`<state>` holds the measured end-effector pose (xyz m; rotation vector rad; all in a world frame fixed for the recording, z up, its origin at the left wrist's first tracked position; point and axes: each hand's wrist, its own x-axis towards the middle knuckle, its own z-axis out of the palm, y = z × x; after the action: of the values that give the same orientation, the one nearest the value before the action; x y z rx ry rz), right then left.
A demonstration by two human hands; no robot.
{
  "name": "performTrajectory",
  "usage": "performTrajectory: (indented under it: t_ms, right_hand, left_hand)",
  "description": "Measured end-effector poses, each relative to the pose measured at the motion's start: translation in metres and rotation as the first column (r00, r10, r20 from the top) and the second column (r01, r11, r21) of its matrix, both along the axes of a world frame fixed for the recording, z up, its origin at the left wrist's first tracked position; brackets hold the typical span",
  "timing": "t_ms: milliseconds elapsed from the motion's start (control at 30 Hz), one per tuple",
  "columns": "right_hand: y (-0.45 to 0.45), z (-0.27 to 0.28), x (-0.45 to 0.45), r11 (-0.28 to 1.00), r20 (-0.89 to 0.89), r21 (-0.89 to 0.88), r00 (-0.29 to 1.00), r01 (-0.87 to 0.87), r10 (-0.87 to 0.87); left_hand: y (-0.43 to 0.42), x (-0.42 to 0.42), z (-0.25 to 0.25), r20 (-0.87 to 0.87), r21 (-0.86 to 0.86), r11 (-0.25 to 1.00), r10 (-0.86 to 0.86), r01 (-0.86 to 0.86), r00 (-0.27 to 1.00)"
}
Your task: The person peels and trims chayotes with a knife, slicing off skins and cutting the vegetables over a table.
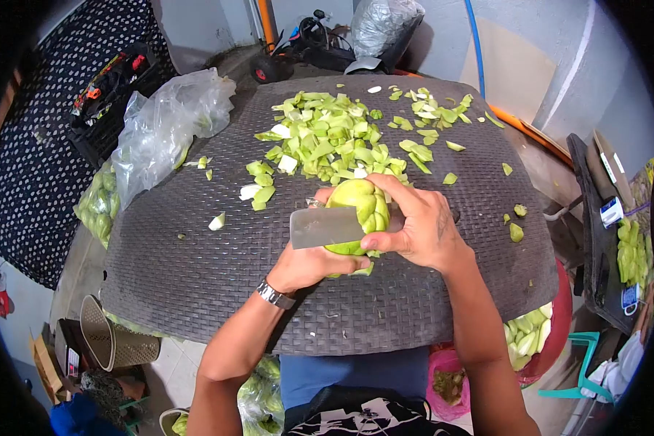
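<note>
A light green, ridged vegetable (369,207) is between my two hands over the table. My left hand (309,263), with a metal watch at the wrist, is closed round its left and lower side. My right hand (418,221) grips its right side, fingers over the top and thumb at the lower front. A wide metal blade (325,227) lies across the vegetable's left side, above my left hand; its handle is hidden. Pale green cut pieces (323,138) are heaped beyond my hands on the dark woven table (196,283).
A clear plastic bag (171,116) lies at the table's left edge, near a black crate (112,102). Peelings (436,109) are scattered at the back right. A red tub (552,341) with cut pieces and a pink bag (449,381) stand below the near edge.
</note>
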<state>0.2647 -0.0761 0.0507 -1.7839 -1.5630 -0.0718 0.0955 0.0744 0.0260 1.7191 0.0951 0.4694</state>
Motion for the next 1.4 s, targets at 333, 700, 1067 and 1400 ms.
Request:
performTrajectory:
  t_ms: [333,700,1067,1400]
  right_hand:
    - [0.000,-0.004,0.009,1.000,-0.152,-0.020,0.988,0.004,-0.007]
    - [0.001,0.005,0.015,0.887,-0.378,-0.406,0.843,0.221,-0.383]
    - [-0.006,0.021,0.010,0.912,-0.282,-0.338,0.899,0.233,-0.335]
    - [0.001,0.001,-0.019,0.998,-0.054,0.047,0.998,-0.034,0.037]
  left_hand:
    - [-0.003,-0.004,-0.001,-0.172,0.259,0.959,-0.072,0.116,0.982]
    - [0.007,-0.001,-0.007,0.025,-0.721,0.673,-0.214,0.166,0.977]
    - [0.007,0.005,-0.010,-0.130,-0.399,0.917,-0.020,-0.033,0.991]
    - [0.021,0.006,-0.032,0.112,0.075,0.984,0.153,-0.162,0.982]
